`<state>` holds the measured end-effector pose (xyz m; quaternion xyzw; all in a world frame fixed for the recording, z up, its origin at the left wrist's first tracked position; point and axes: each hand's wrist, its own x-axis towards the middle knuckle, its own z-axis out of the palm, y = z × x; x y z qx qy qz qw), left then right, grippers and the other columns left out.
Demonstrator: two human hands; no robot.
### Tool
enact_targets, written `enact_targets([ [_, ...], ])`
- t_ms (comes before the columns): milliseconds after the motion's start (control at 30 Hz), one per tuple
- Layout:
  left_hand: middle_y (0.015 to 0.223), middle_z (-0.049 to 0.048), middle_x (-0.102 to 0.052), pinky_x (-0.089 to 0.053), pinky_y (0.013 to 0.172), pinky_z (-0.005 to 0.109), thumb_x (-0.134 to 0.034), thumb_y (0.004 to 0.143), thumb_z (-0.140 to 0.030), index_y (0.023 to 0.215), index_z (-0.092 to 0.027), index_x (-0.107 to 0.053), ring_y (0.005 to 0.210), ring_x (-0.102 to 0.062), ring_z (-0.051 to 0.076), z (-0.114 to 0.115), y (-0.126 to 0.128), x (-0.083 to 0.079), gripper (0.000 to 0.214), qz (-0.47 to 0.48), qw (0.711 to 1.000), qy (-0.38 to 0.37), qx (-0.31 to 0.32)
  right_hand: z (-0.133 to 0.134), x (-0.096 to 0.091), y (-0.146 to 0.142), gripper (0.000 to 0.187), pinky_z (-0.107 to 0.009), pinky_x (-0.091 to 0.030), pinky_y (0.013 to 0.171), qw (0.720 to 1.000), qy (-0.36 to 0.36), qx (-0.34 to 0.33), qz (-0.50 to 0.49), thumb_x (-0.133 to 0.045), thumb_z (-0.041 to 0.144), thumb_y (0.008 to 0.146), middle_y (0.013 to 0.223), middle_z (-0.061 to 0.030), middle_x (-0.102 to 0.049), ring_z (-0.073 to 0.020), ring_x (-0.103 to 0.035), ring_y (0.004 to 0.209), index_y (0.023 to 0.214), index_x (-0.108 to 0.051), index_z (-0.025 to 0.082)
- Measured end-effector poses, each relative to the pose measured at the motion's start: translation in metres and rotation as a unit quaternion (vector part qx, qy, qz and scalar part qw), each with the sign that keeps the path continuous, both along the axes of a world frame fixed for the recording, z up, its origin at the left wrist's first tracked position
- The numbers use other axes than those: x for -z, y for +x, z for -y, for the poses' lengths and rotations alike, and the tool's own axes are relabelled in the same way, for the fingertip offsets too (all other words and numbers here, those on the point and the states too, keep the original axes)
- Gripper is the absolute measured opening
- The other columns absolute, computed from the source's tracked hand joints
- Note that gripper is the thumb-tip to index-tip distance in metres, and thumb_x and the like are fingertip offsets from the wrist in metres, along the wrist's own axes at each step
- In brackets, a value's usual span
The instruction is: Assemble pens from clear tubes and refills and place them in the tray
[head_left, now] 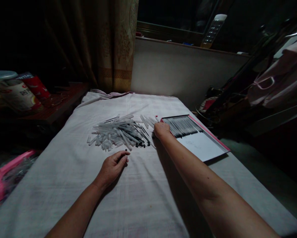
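Note:
A heap of clear pen barrels with dark tips (121,134) lies on a white cloth (143,198) over the table. My left hand (113,168) rests on the cloth just below the heap, fingers curled, pinching a small dark piece at its fingertips. My right hand (161,130) reaches to the heap's right edge, closed around one clear pen barrel that sticks up past its fingers. To the right lies a flat pink-edged box (208,148) with a row of pens (183,126) laid side by side in its far end.
Jars and a red packet (19,91) stand on a dark wooden shelf at the left. A pink plastic object (4,175) lies lower left. A curtain (113,46) hangs behind. Clothes and clutter (274,86) crowd the right side.

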<state>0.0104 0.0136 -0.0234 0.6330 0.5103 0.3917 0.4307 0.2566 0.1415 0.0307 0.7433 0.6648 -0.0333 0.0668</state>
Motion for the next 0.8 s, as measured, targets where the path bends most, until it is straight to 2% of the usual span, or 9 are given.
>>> enact_targets([
  [133,0.074,0.0032,-0.072,-0.055,0.063,0.028,-0.056,0.087,-0.044,0.102,-0.018,-0.072,0.068,-0.070,0.018,0.000,-0.001,0.002,0.034,-0.017,1.000,0.011,0.008,0.012,-0.007,0.006,0.033,-0.032,-0.050,0.087,0.998,0.048,0.033,-0.018,-0.055,0.025,0.092,0.112,-0.0236,-0.073,-0.0284,-0.069,0.107,0.114,-0.074,0.010],
  [233,0.082,0.0046,-0.074,-0.057,0.069,0.030,-0.053,0.090,-0.041,0.104,-0.019,-0.071,0.074,-0.071,0.019,0.002,-0.002,0.004,0.031,-0.064,0.995,0.073,0.008,0.039,-0.003,0.011,0.035,-0.031,-0.050,0.088,0.989,0.116,0.020,-0.085,-0.046,0.030,0.097,0.117,-0.0134,-0.074,-0.0242,-0.069,0.107,0.116,-0.074,0.020],
  [267,0.088,0.0058,-0.075,-0.057,0.075,0.032,-0.053,0.092,-0.039,0.105,-0.019,-0.071,0.080,-0.071,0.020,0.003,-0.003,0.004,0.030,-0.087,0.988,0.124,0.005,0.052,0.002,0.012,0.034,-0.031,-0.050,0.088,0.974,0.157,0.004,-0.161,-0.046,0.030,0.097,0.115,-0.0108,-0.074,-0.0231,-0.069,0.106,0.113,-0.074,0.021],
  [367,0.114,0.0112,-0.072,-0.050,0.096,0.041,-0.054,0.094,-0.031,0.115,-0.021,-0.068,0.108,-0.066,0.024,0.007,-0.003,0.001,0.027,-0.164,0.937,0.309,-0.018,0.092,0.021,0.005,0.029,-0.032,-0.053,0.086,0.883,0.231,-0.050,-0.404,-0.051,0.029,0.091,0.103,-0.0081,-0.077,-0.0216,-0.070,0.097,0.102,-0.077,0.020],
  [467,0.133,0.0157,-0.062,-0.041,0.106,0.048,-0.054,0.095,-0.028,0.127,-0.020,-0.062,0.127,-0.055,0.029,0.009,-0.002,-0.002,0.033,-0.236,0.887,0.395,-0.044,0.123,0.036,-0.010,0.025,-0.032,-0.054,0.082,0.822,0.185,-0.099,-0.529,-0.056,0.031,0.087,0.092,-0.0071,-0.077,-0.0210,-0.070,0.088,0.093,-0.077,0.020],
  [533,0.126,0.0145,-0.066,-0.042,0.103,0.047,-0.052,0.097,-0.030,0.126,-0.020,-0.062,0.118,-0.060,0.028,0.009,-0.002,-0.001,0.032,-0.272,0.876,0.398,-0.014,0.133,0.039,-0.019,0.024,-0.031,-0.054,0.081,0.803,0.140,-0.110,-0.569,-0.057,0.031,0.086,0.091,-0.0067,-0.076,-0.0199,-0.070,0.087,0.092,-0.077,0.019],
  [633,0.096,0.0081,-0.075,-0.049,0.087,0.040,-0.047,0.100,-0.033,0.113,-0.019,-0.067,0.087,-0.068,0.022,0.007,-0.004,0.005,0.027,-0.301,0.875,0.376,0.052,0.133,0.040,-0.019,0.026,-0.030,-0.054,0.077,0.792,0.099,-0.106,-0.594,-0.057,0.033,0.087,0.090,-0.0061,-0.076,-0.0190,-0.070,0.084,0.096,-0.076,0.018],
  [700,0.088,0.0073,-0.075,-0.051,0.080,0.037,-0.045,0.101,-0.035,0.107,-0.019,-0.068,0.080,-0.068,0.021,0.006,-0.005,0.008,0.028,-0.311,0.875,0.368,0.050,0.127,0.040,-0.008,0.028,-0.031,-0.055,0.076,0.800,0.130,-0.100,-0.577,-0.055,0.034,0.090,0.093,-0.0069,-0.076,-0.0196,-0.070,0.086,0.100,-0.075,0.018],
  [800,0.091,0.0091,-0.076,-0.053,0.079,0.036,-0.043,0.102,-0.036,0.106,-0.017,-0.068,0.083,-0.071,0.022,0.005,-0.006,0.011,0.032,-0.317,0.873,0.369,0.025,0.114,0.035,0.016,0.028,-0.034,-0.053,0.088,0.863,0.243,-0.065,-0.439,-0.051,0.024,0.091,0.107,-0.0105,-0.075,-0.0224,-0.069,0.100,0.106,-0.074,0.018],
])
